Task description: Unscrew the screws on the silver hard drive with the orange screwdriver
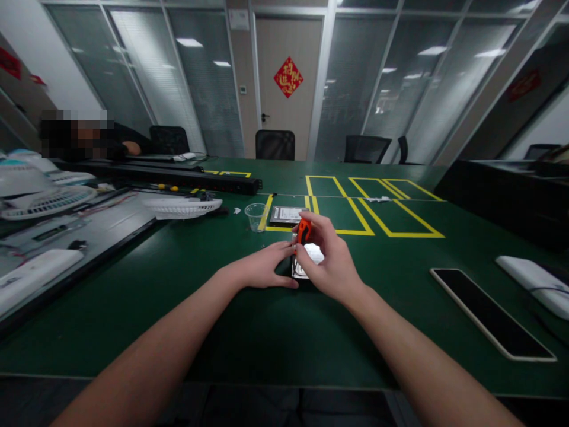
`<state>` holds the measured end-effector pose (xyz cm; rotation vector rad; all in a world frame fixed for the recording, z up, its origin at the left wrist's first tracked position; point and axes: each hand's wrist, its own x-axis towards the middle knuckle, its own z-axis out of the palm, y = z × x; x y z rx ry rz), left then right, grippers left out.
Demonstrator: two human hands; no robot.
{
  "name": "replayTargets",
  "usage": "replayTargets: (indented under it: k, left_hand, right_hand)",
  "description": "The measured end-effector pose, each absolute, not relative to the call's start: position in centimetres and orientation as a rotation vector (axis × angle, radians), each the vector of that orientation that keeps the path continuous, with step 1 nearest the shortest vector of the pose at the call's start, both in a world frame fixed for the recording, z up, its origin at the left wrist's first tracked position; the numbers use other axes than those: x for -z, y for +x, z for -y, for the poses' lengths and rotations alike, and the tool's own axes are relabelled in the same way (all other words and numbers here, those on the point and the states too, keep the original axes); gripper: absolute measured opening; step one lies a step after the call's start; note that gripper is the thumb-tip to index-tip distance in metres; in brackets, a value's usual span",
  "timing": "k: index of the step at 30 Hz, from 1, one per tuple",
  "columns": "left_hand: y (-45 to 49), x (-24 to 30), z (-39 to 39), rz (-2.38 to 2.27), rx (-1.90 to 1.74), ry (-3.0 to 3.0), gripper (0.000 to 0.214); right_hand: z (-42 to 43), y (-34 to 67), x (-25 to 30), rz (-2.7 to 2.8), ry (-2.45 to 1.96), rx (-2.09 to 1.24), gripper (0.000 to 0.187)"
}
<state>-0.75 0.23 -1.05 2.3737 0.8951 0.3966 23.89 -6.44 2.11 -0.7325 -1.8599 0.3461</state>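
My right hand (329, 258) is closed around an orange-handled screwdriver (303, 230), held upright over a hard drive (306, 261) lying on the green table (249, 332). Resting flat beside the drive, my left hand (267, 267) has its fingers pressed against the drive's left edge. Most of the drive is hidden behind my hands. A second hard drive (287, 214) lies farther back by the yellow tape.
A clear plastic cup (255, 216) stands behind my hands. Yellow tape boxes (373, 207) mark the table at the back. A white fan grille (182, 206) and a black power strip (186, 177) lie left. A phone (489, 311) rests right. Another person sits far left.
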Motion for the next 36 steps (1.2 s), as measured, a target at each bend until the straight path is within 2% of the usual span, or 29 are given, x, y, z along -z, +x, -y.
replayTargets:
  k: [2,8,14,16,20,24,31,36]
  left_hand:
    - [-0.76,1.18,-0.31,-0.903,-0.393,2.379,0.103]
    - [-0.74,1.13,-0.2,-0.919,-0.419,2.376,0.088]
    - [-0.8,0.96,-0.26,-0.891,-0.403,2.388,0.1]
    - [-0.83,0.98,-0.28,-0.892,-0.404,2.391,0.099]
    - [-0.8,0.89,-0.16,-0.897,-0.407,2.381,0.088]
    - [-0.72,0.82,-0.07,-0.903,-0.414,2.383,0.093]
    - [-0.67,0.64,0.04,-0.857,-0.439,2.395,0.092]
    - [-0.61,0.74,-0.01,-0.868,-0.429,2.388,0.093]
  right_hand:
    - [6.47,23.91,-2.07,1.866,-0.732,-0.365,0.065]
    - [6.03,24.02,-2.22,1.867,-0.716,-0.239,0.057]
    - [6.23,23.84,-1.94,1.856,-0.698,-0.353,0.065]
    - [6.32,23.84,-1.95,1.863,-0.707,-0.358,0.066]
    - [6.22,23.98,-2.33,1.866,-0.716,-0.258,0.059]
    - [6.18,24.01,-2.69,1.843,-0.742,-0.201,0.051]
    - [6.52,23.82,-2.67,1.863,-0.697,-0.253,0.058]
    - [6.15,24.07,-2.69,1.86,-0.687,-0.187,0.052]
